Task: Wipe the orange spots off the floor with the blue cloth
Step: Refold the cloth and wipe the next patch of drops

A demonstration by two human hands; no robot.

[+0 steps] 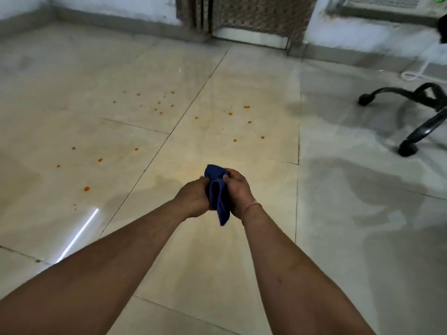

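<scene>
A dark blue cloth (217, 194) is bunched between both hands in the middle of the view, held above the floor. My left hand (193, 198) grips its left side and my right hand (235, 189) grips its right side; a corner hangs down below them. Orange spots are scattered over the beige tiled floor (193, 250) ahead: one group at the left (86, 188), one further off in the middle (160, 112), and one to the right (246, 107). No spot touches the cloth.
A black swivel chair base with castors (411, 131) stands at the right. A white cord (420, 68) lies behind it. A wall skirting and a patterned curtain (242, 15) close the far side. A bright light streak (77, 235) reflects on the floor at left.
</scene>
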